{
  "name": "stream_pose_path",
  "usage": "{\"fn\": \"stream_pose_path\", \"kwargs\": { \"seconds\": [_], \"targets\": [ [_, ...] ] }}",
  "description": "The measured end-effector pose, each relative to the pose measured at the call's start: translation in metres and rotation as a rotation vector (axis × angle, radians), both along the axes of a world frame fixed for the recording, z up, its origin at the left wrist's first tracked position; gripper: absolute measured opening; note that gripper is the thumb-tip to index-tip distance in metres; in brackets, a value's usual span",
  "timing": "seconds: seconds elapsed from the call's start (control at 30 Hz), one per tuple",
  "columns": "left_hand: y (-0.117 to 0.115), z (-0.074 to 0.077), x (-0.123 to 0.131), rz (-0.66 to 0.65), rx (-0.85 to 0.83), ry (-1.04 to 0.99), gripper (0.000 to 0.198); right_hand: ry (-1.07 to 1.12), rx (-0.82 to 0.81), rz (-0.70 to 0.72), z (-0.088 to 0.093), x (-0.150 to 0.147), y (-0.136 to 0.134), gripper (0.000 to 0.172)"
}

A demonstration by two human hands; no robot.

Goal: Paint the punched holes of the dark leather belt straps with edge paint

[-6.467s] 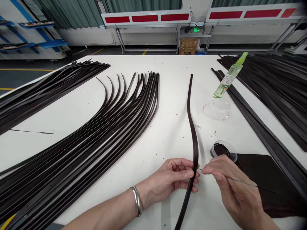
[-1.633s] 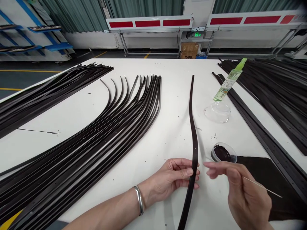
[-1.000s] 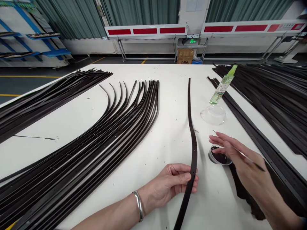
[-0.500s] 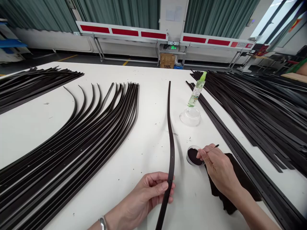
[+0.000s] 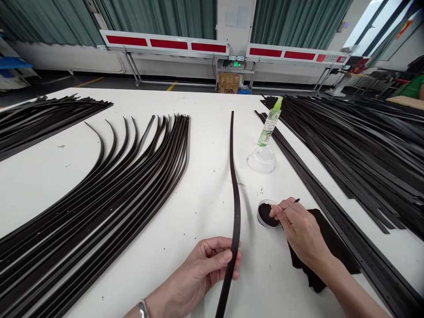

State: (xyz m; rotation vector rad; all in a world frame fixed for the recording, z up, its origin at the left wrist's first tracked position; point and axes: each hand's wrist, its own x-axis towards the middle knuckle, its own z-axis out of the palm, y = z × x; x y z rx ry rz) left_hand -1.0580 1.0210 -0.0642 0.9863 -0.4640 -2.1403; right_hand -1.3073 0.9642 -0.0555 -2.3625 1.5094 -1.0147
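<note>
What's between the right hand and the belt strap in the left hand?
The head view shows a small jar of dark paste between the right hand and the belt strap.

Matt dark leather belt [image 5: 236, 229] with smooth, faintly glossy edges, thin wooden stick [image 5: 291, 203], glossy dark paste [image 5: 265, 215] in a clear cup [image 5: 259, 218], smooth glass dish [image 5: 261, 160], shiny plastic spray bottle [image 5: 267, 128], soft matt black cloth [image 5: 326, 243], smooth white tabletop [image 5: 205, 176], polished metal bangle [image 5: 142, 309]
</note>
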Motion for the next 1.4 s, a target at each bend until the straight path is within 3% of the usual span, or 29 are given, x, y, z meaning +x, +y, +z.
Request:
{"fn": "stream_pose_path", "kwargs": {
  "seconds": [0.1,0.23,0.37,0.47,0.8,1.4],
  "targets": [
    [0.000,0.000,0.000,-0.009,-0.009,0.012,0.015,-0.117,0.039,-0.093,0.014,0.001,0.009,0.030],
    [0.000,0.001,0.001,0.000,-0.013,0.022,0.015,-0.482,0.244,-0.235,0.023,0.005,0.022,0.035],
    [0.001,0.001,0.001,0.031,-0.020,0.039,0.015,-0.694,0.367,-0.152,0.018,0.020,0.031,0.035],
    [0.002,0.000,0.000,0.027,-0.047,0.082,0.016,-0.633,0.354,-0.065,0.017,0.035,0.038,0.033],
    [0.001,-0.002,-0.002,0.022,-0.060,0.164,0.016,-0.387,-0.046,0.425,0.016,0.053,0.048,0.028],
    [-0.001,-0.003,-0.002,0.017,-0.088,0.176,0.016,-0.304,-0.088,0.451,0.013,0.060,0.046,0.032]
  ]
}}
